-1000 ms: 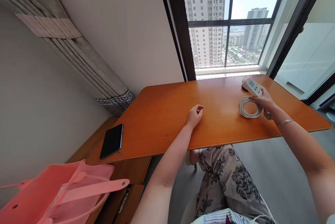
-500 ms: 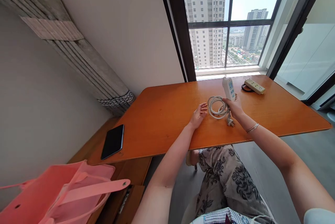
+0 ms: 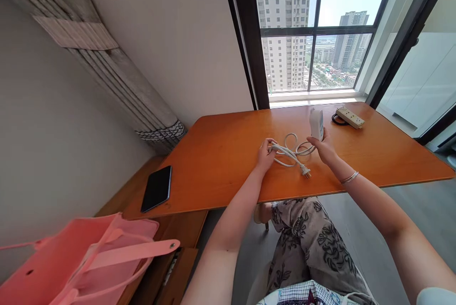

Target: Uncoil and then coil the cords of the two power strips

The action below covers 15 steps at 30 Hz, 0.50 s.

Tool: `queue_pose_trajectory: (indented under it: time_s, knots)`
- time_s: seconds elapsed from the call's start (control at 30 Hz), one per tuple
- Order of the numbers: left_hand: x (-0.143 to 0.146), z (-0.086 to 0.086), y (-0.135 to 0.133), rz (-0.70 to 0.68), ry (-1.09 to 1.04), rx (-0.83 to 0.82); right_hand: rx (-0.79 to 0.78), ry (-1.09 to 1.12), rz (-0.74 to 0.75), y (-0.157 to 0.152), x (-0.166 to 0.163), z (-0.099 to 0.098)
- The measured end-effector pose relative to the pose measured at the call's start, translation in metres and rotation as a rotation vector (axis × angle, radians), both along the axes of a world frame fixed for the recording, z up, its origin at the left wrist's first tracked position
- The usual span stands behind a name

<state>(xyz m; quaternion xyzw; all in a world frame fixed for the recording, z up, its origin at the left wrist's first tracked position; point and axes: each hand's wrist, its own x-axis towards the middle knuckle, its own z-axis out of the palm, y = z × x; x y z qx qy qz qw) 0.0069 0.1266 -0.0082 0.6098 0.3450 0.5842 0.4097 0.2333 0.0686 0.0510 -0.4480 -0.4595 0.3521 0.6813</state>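
Observation:
My right hand [image 3: 323, 147] is closed around the lower end of a white power strip [image 3: 316, 124], which stands upright with its socket side turned mostly to the right. Loops of its white cord [image 3: 290, 154] run leftward to my left hand [image 3: 266, 154], whose fingers are wrapped round part of the coil. Below the loops, the plug [image 3: 305, 171] points down and to the right with its prongs showing. Beyond my right hand lies a second, beige power strip [image 3: 350, 118] with a black cord [image 3: 339, 119].
The orange wooden table [image 3: 221, 162] reaches to the window. A black tablet [image 3: 156, 189] lies at its left end. A pink bag [image 3: 92, 262] stands at the lower left, near the table's edge. A gathered curtain [image 3: 117, 77] hangs along the left wall.
My left hand has closed on the cord and drawn the coil left, so its loops have spread apart. The plug has shifted left, and the white strip has turned in my right hand.

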Motion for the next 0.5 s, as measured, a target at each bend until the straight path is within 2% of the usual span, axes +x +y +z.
queue_pose_trajectory:
  time_s: [0.13,0.23,0.33,0.5]
  knots:
    - [-0.010,0.012,0.008,0.212,-0.363,-0.236,-0.053,0.115,-0.308,0.009,0.043,-0.013]
    - [-0.020,0.022,0.012,0.347,-0.560,-0.450,-0.091,0.197,-0.472,0.011,0.083,-0.018]
    - [-0.028,0.027,0.013,0.351,-0.683,-0.574,-0.082,0.337,-0.579,0.005,0.119,-0.019]
    - [-0.031,0.028,0.013,0.348,-0.701,-0.584,-0.195,0.501,-0.729,-0.011,0.166,-0.013]
